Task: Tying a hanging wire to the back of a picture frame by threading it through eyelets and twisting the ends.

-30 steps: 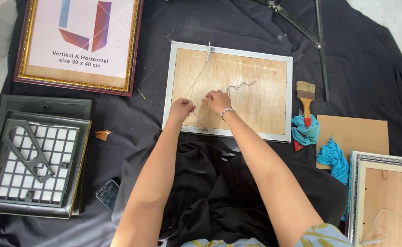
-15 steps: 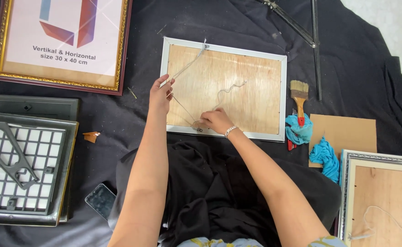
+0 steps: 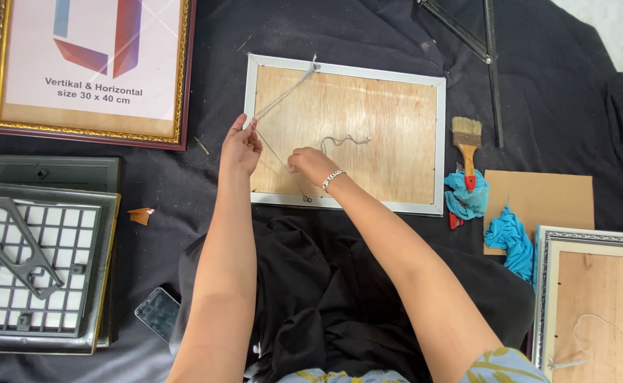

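Far left of left hand: grid-backed frames (image 3: 35, 269) stacked flat, a stand piece on top; above them a gilt frame (image 3: 88, 71) face up on the black cloth (image 3: 552, 92).
Below left hand: phone (image 3: 157, 312) on the cloth, beside the forearm.
Left hand (image 3: 239, 147): raised just off the frame's left rail, fingers pinched shut on the string (image 3: 283, 89), likely to keep it taut.
String: one run slanting up and right to the top rail, another down and right to the bottom rail; bend at the pinch, so a sideways V pointing left.
Frame (image 3: 347, 135): between and ahead of both hands, back upward, plywood showing, probably so the hanging points can be reached; long axis left to right.
Right hand (image 3: 310, 164): low on the board, close beside the left, fingers curled at the lower run of string; whether gripping it or only pressing, cannot tell.
Just past right hand: loose wavy string end (image 3: 343, 140) on the board.
Right of right hand: brush (image 3: 467, 145), bristles away; blue rags (image 3: 467, 198); cardboard (image 3: 538, 206).
Far right: second frame (image 3: 595, 305), back up, string lying slack.
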